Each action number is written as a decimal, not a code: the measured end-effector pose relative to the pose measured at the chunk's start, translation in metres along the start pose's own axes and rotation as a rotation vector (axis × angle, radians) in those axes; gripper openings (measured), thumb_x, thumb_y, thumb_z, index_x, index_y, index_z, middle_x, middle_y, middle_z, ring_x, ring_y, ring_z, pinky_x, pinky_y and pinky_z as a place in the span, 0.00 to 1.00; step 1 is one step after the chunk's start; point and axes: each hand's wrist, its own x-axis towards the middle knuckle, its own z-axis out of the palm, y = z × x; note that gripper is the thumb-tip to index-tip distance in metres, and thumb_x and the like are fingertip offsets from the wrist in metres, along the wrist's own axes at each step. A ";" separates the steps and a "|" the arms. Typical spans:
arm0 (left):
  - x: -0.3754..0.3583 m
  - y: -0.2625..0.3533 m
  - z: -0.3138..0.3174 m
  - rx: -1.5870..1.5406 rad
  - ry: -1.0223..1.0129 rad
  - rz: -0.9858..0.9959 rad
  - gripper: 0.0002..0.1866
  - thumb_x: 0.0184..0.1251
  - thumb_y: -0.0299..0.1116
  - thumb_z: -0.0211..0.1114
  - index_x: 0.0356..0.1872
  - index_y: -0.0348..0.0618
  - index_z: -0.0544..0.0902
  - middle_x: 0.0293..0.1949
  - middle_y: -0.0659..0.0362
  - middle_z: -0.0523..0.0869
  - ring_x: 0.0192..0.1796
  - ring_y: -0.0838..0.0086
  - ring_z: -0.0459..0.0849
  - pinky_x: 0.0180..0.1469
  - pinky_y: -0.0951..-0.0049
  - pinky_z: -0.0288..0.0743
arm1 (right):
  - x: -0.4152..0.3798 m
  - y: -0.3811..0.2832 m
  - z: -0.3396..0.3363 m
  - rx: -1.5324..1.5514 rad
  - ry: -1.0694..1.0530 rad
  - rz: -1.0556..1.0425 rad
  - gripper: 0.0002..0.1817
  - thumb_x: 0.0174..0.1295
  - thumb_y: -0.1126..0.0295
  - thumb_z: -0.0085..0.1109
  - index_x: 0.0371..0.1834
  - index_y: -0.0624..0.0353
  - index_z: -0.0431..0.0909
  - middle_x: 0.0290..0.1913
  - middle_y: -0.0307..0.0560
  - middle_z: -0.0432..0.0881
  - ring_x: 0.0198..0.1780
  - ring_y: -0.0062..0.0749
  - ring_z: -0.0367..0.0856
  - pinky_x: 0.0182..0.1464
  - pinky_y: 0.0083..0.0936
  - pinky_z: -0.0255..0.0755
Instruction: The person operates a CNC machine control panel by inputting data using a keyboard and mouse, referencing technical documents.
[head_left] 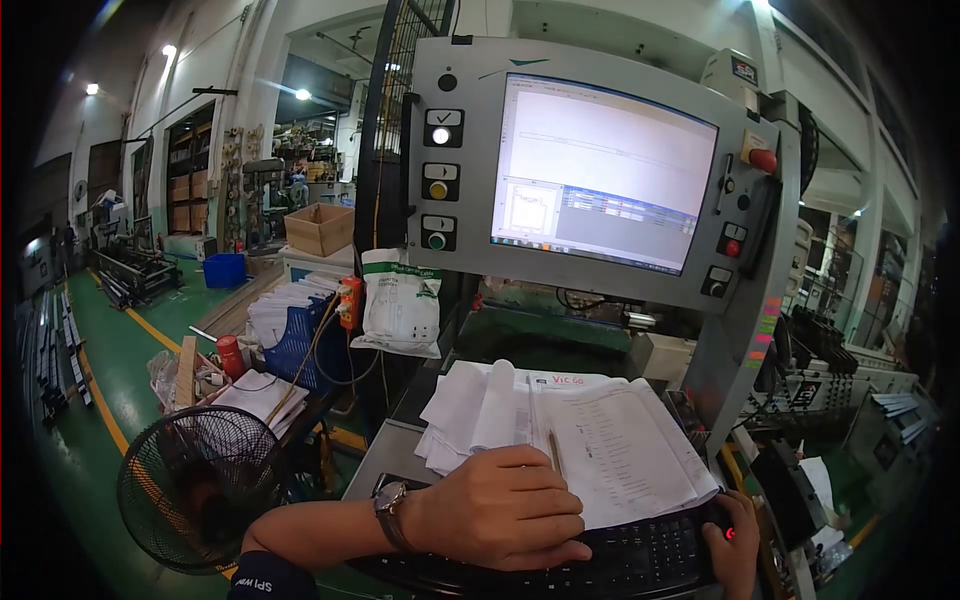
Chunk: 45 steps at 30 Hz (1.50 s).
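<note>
Seemingly, the limp papers (622,445) were best lifted by their edges — whether anything was gripped by left hand (495,512) or right hand (738,550) could not be told.

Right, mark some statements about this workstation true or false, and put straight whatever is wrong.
1. The screen is dark. False: it is lit.
2. A pen lies on the papers. True.
3. The watch is on the right wrist. False: it is on the left wrist.
4. The fan is to the left of the keyboard. True.
5. The bin on the floor is yellow. False: it is blue.
6. The right hand is near the keyboard's right end. True.
</note>
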 end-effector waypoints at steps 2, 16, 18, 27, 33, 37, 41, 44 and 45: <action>0.000 0.000 0.000 -0.002 0.003 0.000 0.13 0.68 0.44 0.82 0.39 0.45 0.92 0.40 0.61 0.95 0.42 0.72 0.94 0.49 0.69 0.86 | 0.000 -0.003 0.000 0.001 -0.002 0.002 0.30 0.51 0.74 0.67 0.62 0.65 0.82 0.65 0.59 0.81 0.69 0.54 0.80 0.75 0.42 0.69; 0.003 -0.001 0.002 -0.009 0.044 0.021 0.14 0.71 0.43 0.80 0.34 0.45 0.88 0.35 0.63 0.91 0.36 0.72 0.88 0.45 0.70 0.81 | -0.004 0.002 0.000 -0.004 0.123 0.036 0.28 0.46 0.73 0.66 0.56 0.65 0.84 0.61 0.58 0.86 0.65 0.54 0.85 0.72 0.40 0.73; 0.002 0.000 -0.001 -0.001 0.001 0.005 0.14 0.69 0.44 0.82 0.38 0.44 0.91 0.38 0.61 0.94 0.39 0.72 0.92 0.47 0.70 0.84 | -0.004 0.002 0.000 -0.012 0.125 0.042 0.28 0.46 0.72 0.66 0.56 0.65 0.85 0.60 0.58 0.86 0.65 0.54 0.85 0.72 0.40 0.74; 0.003 -0.001 0.001 -0.008 0.038 0.018 0.14 0.71 0.43 0.79 0.34 0.45 0.88 0.35 0.63 0.91 0.35 0.72 0.88 0.44 0.70 0.81 | -0.004 0.001 0.000 -0.036 0.130 0.028 0.27 0.46 0.71 0.65 0.54 0.64 0.86 0.62 0.59 0.86 0.65 0.55 0.85 0.71 0.41 0.74; 0.002 -0.001 0.002 -0.012 0.042 0.021 0.14 0.71 0.43 0.79 0.34 0.45 0.88 0.35 0.63 0.91 0.35 0.72 0.88 0.45 0.70 0.82 | -0.004 0.002 -0.001 -0.012 0.116 0.030 0.29 0.47 0.71 0.66 0.57 0.65 0.84 0.61 0.58 0.86 0.65 0.54 0.85 0.71 0.41 0.73; 0.000 0.000 -0.001 0.003 -0.019 -0.002 0.13 0.68 0.44 0.82 0.39 0.45 0.93 0.39 0.61 0.95 0.41 0.72 0.94 0.48 0.69 0.86 | -0.002 -0.010 -0.001 0.014 0.066 0.061 0.30 0.49 0.72 0.67 0.61 0.65 0.82 0.62 0.59 0.85 0.67 0.54 0.84 0.73 0.41 0.72; 0.000 0.000 -0.001 0.004 -0.009 0.002 0.14 0.68 0.44 0.82 0.39 0.45 0.92 0.39 0.61 0.95 0.41 0.72 0.94 0.48 0.69 0.86 | -0.001 -0.005 0.000 0.002 0.035 0.022 0.30 0.51 0.72 0.68 0.62 0.66 0.81 0.65 0.61 0.82 0.69 0.55 0.81 0.75 0.42 0.69; -0.001 0.000 0.001 -0.002 -0.001 0.002 0.14 0.68 0.44 0.82 0.39 0.45 0.92 0.39 0.62 0.95 0.42 0.72 0.94 0.48 0.69 0.86 | -0.001 -0.003 0.000 -0.001 0.024 0.020 0.29 0.52 0.72 0.68 0.62 0.66 0.81 0.66 0.62 0.82 0.70 0.56 0.80 0.76 0.43 0.69; -0.001 0.000 0.001 -0.004 0.001 0.000 0.14 0.68 0.44 0.82 0.39 0.45 0.92 0.39 0.62 0.95 0.42 0.72 0.94 0.48 0.69 0.86 | -0.001 -0.003 0.001 0.003 0.028 0.021 0.29 0.52 0.72 0.68 0.61 0.66 0.81 0.66 0.61 0.82 0.70 0.56 0.80 0.76 0.43 0.69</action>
